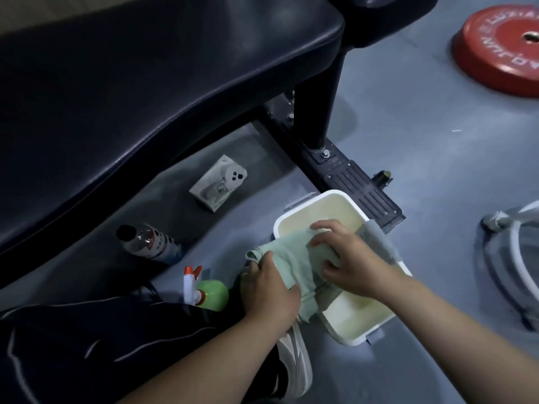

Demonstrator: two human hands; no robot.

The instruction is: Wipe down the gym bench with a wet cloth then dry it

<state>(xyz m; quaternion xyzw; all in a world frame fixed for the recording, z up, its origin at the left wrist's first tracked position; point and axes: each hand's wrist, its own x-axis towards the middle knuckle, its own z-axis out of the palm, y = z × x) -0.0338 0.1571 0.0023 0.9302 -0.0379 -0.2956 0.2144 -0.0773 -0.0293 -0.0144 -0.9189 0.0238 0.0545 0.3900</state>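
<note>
On the grey gym floor [423,141], a white basin [294,211] sits at 5 o'clock of the black bench [131,83]. Both the left hand [269,290] and right hand [341,255] grasp a pale green cloth [294,258] over the basin's near rim

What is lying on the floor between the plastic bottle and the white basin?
In the head view, only bare grey floor lies between the plastic bottle and the white basin; the green spray bottle stands nearer the person.

Red weight plate [503,48] on my far right, phone [218,182] under padding, water bottle [147,243], green spray bottle [208,291] by my knee.
</note>
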